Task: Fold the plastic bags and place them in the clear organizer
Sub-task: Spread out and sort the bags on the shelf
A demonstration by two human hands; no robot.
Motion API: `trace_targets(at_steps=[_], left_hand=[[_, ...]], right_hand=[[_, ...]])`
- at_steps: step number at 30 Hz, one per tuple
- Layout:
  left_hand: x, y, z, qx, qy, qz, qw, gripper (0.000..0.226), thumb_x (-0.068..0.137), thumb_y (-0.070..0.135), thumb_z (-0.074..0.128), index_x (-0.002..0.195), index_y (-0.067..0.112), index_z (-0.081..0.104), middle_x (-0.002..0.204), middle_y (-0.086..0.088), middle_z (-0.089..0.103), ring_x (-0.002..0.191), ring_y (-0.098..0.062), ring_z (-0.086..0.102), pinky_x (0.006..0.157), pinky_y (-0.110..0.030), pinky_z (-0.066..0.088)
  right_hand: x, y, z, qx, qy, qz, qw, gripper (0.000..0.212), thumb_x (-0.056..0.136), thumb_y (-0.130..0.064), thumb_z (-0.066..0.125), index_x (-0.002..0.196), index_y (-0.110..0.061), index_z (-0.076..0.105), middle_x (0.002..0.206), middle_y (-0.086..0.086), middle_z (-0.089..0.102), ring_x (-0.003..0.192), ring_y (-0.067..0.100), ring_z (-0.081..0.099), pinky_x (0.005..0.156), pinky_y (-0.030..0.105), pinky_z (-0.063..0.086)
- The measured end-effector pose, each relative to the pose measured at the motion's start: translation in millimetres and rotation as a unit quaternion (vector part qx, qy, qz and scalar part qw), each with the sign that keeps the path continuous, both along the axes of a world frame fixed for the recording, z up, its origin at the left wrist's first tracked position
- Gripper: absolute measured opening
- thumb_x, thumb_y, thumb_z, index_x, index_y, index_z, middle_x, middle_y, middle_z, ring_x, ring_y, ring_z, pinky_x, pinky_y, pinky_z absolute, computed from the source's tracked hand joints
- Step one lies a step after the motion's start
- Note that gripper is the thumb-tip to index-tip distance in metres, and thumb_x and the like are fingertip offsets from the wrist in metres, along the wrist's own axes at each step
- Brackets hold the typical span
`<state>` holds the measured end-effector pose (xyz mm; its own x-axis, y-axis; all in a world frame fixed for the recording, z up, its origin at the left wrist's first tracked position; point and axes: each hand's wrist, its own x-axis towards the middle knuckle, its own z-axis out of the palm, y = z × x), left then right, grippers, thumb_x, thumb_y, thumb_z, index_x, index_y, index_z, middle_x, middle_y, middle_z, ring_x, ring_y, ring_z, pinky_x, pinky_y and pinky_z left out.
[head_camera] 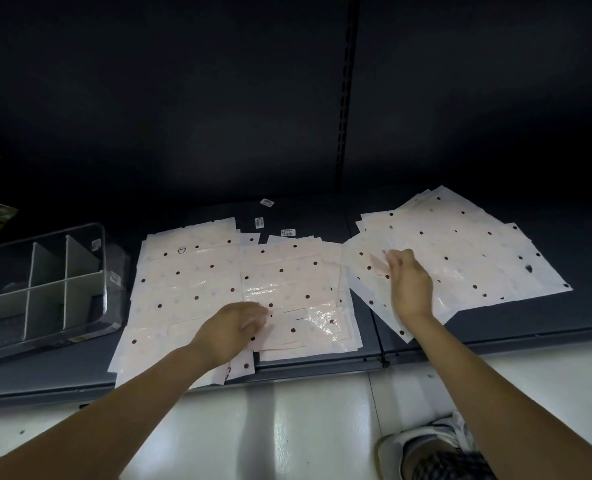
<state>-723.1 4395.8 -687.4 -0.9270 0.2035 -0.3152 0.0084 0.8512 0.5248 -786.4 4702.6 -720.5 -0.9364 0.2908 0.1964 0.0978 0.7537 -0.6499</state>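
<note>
2 spreads of dotted plastic bags lie on a dark shelf point(547, 317); far left stands the clear organizer point(45, 282); the left hand point(234, 329) rests on the middle bags point(218, 278), grip unclear; the right hand point(408, 282) reaches onto the right pile point(478, 251), fingers curled, hold unclear.

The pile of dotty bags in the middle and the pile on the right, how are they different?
The middle pile lies fairly square to the shelf edge; the right pile is turned at an angle and fanned out. The left hand rests on the middle pile; the right hand is on the right pile. Both are pale bags with dark dots, unfolded, outside the clear organizer.
</note>
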Motion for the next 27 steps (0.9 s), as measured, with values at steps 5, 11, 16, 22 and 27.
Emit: trace_targets(at_steps=[5, 11, 16, 22, 27], left_hand=[[-19.3, 15.3, 29.0, 0.322, -0.081, 0.22, 0.917, 0.043, 0.091, 0.052, 0.045, 0.128, 0.03, 0.047, 0.126, 0.004, 0.055, 0.122, -0.02, 0.052, 0.095, -0.03, 0.041], [-34.7, -17.2, 38.4, 0.393, -0.139, 0.388, 0.822, 0.046, 0.087, 0.029, 0.066, 0.129, 0.022, 0.046, 0.102, -0.007, 0.068, 0.088, -0.025, 0.066, 0.068, -0.036, 0.053], [-20.7, -52.0, 14.0, 0.261, -0.048, 0.445, 0.855, 0.077, 0.083, -0.004, 0.066, 0.145, 0.026, 0.032, 0.102, -0.013, 0.06, 0.088, -0.027, 0.059, 0.071, -0.036, 0.053], [-7.7, -108.1, 4.3, 0.015, 0.01, 0.365, 0.931, 0.063, 0.092, 0.002, 0.053, 0.147, 0.025, 0.03, 0.117, -0.023, 0.055, 0.068, -0.031, 0.055, 0.06, -0.035, 0.048], [1.7, -135.4, 4.5, -0.102, 0.046, 0.325, 0.939, 0.051, 0.092, 0.001, 0.052, 0.141, 0.013, 0.043, 0.122, -0.027, 0.054, 0.072, -0.035, 0.058, 0.06, -0.039, 0.05]], right_hand=[[3.7, -67.0, 24.4, -0.079, -0.033, 0.206, 0.975, 0.034, 0.099, -0.031, 0.04, 0.126, -0.014, 0.052, 0.128, 0.004, 0.059, 0.116, 0.021, 0.055, 0.097, 0.027, 0.042], [32.8, -124.8, 22.5, 0.068, 0.052, 0.448, 0.89, 0.032, 0.092, -0.026, 0.054, 0.112, -0.003, 0.062, 0.122, 0.011, 0.064, 0.12, 0.026, 0.055, 0.11, 0.031, 0.03], [23.1, -102.1, 12.5, 0.093, 0.066, 0.386, 0.916, 0.039, 0.091, -0.041, 0.052, 0.11, -0.009, 0.062, 0.137, 0.004, 0.053, 0.133, 0.021, 0.042, 0.116, 0.034, 0.022], [-8.2, 0.3, -10.1, 0.175, -0.11, 0.027, 0.978, 0.066, 0.098, -0.044, 0.035, 0.148, -0.006, 0.018, 0.157, 0.01, 0.015, 0.146, 0.024, 0.01, 0.12, 0.04, 0.007], [-0.3, 42.7, -28.4, 0.175, -0.17, -0.024, 0.969, 0.055, 0.102, -0.034, 0.028, 0.146, -0.002, 0.024, 0.154, 0.015, 0.021, 0.144, 0.027, 0.015, 0.119, 0.039, 0.009]])
